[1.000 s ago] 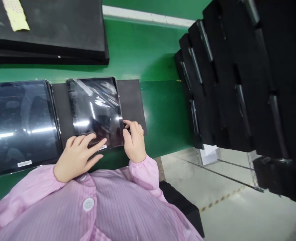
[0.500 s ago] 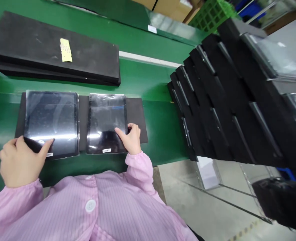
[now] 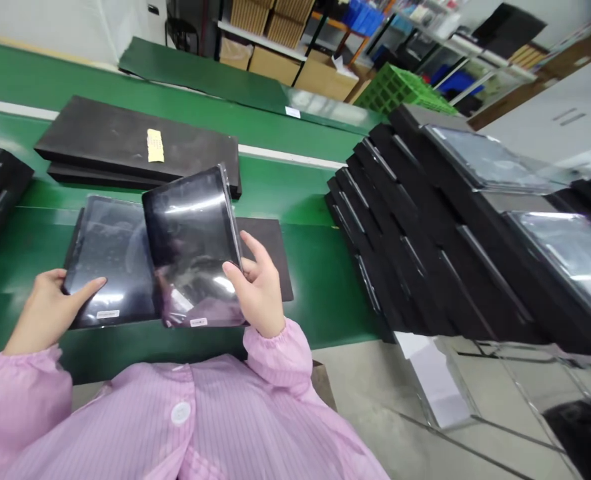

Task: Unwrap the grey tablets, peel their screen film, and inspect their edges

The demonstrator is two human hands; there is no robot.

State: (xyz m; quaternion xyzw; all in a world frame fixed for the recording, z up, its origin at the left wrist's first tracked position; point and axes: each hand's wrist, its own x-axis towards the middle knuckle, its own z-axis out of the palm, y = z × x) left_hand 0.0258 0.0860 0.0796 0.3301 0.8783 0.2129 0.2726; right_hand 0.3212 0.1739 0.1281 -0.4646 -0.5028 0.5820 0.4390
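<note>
Gripped by my right hand (image 3: 261,287) at its right edge, a glossy black panel (image 3: 195,233) is raised and tilted, its left side overlapping a second panel. That second dark panel (image 3: 118,257) lies on a black foam slab (image 3: 268,250), and my left hand (image 3: 58,300) holds its lower left edge, thumb on top. Both panels carry a small white label near the bottom edge. The slab rests on the green table (image 3: 320,267).
Behind the panels lie two stacked black foam slabs (image 3: 110,130) with a yellow note (image 3: 155,145). A tall stack of foam with panels (image 3: 415,233) stands at right. Another black stack (image 3: 0,187) is at far left. A green crate (image 3: 400,90) is at the back.
My right hand has lifted the right panel off the slab and tilted it leftward over the other one. The left panel is slightly turned in my left hand. The camera view has shifted upward.
</note>
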